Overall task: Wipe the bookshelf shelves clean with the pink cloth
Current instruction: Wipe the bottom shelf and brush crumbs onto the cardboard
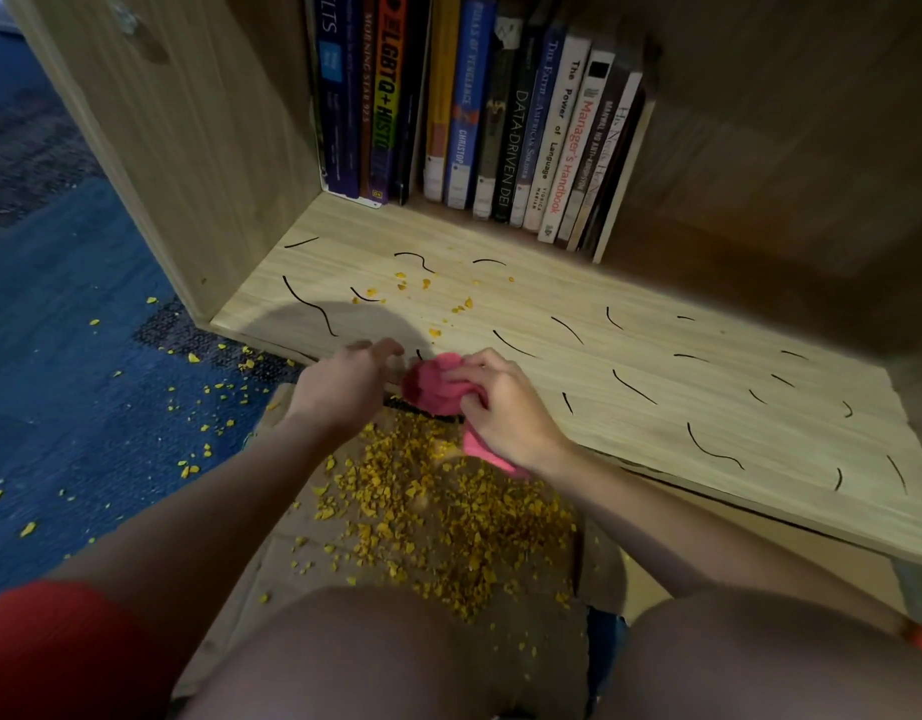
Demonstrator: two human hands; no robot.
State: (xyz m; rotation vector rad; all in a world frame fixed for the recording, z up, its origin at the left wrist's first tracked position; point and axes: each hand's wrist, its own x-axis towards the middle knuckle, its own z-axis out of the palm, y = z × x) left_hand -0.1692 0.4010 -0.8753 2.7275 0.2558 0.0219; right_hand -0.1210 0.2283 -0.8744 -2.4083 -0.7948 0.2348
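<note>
Reference: shelf (656, 356) front edge. Left hand (344, 387) sits at it, fingers loosely curled, empty. Just right of that, pink cloth (432, 389) is bunched in right hand's (505, 407) grip. Risk I see: a fast sweep flings yellow crumbs (422, 288) past the cardboard (601, 558) below.

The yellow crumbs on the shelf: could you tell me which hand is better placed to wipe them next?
The right hand: it grips the pink cloth at the shelf's front edge, just short of the yellow crumbs. The left hand beside it holds nothing.
</note>
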